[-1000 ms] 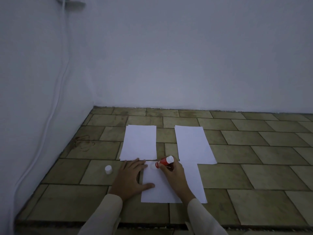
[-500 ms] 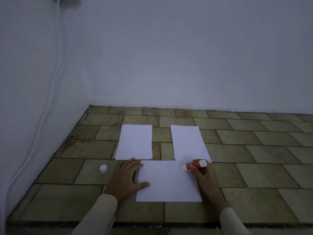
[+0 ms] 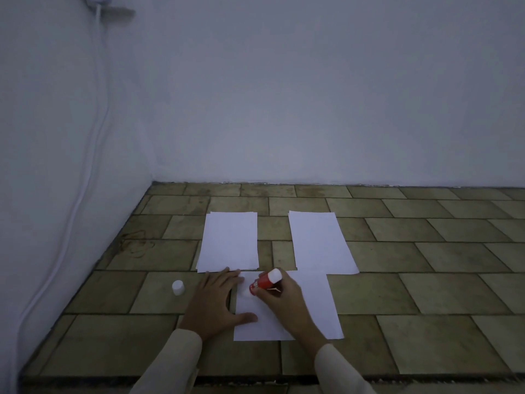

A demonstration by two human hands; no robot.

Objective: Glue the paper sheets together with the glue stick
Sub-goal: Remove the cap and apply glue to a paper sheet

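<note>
Three white paper sheets lie on the tiled floor. The nearest sheet (image 3: 318, 305) lies in front of me. My left hand (image 3: 216, 302) presses flat on its left edge, fingers spread. My right hand (image 3: 281, 300) grips a red glue stick (image 3: 262, 281) with a white base, its tip down on the sheet's upper left part. Beyond lie a far left sheet (image 3: 230, 240) and a far right sheet (image 3: 318, 240), side by side. The glue stick's white cap (image 3: 178, 287) stands on the floor to the left of my left hand.
White walls meet in a corner at the far left. A white cable (image 3: 85, 166) runs down the left wall to the floor. The tiled floor (image 3: 426, 280) stretches to the right of the sheets.
My right hand has swept the glue stick from the near sheet's upper right corner back to its upper left part. My left hand stays pressed on the sheet.
</note>
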